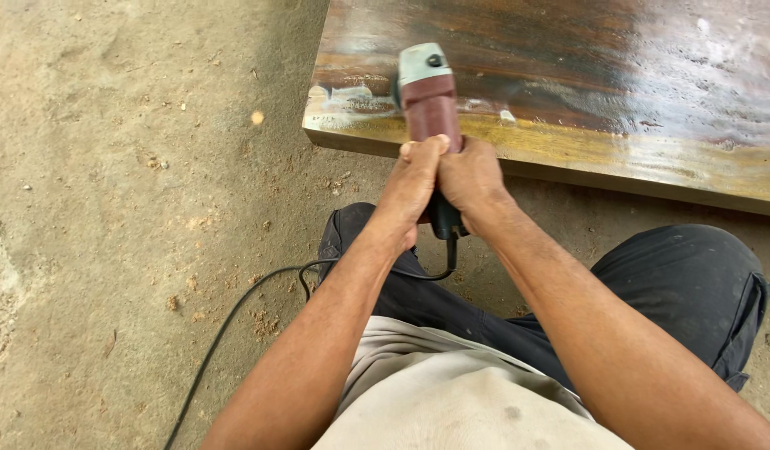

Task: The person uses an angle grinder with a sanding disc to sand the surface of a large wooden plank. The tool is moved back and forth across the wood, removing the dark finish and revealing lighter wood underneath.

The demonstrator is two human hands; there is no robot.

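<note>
A corded angle grinder (428, 96) with a dark red body and grey head rests on the near edge of a large dark wooden slab (618, 75). My left hand (414, 183) and my right hand (470, 179) are both wrapped around the grinder's rear grip, side by side. The grinder's head sits near the slab's left corner, where a pale scuffed patch (351, 102) shows. The disc itself is hidden under the head. The black cable (235, 312) leaves the handle and trails off to the lower left.
The slab's yellowish front edge (651, 162) runs toward the right. Dusty earthen ground (127, 192) with wood chips lies to the left. My knees in dark trousers (693, 283) are just below the slab.
</note>
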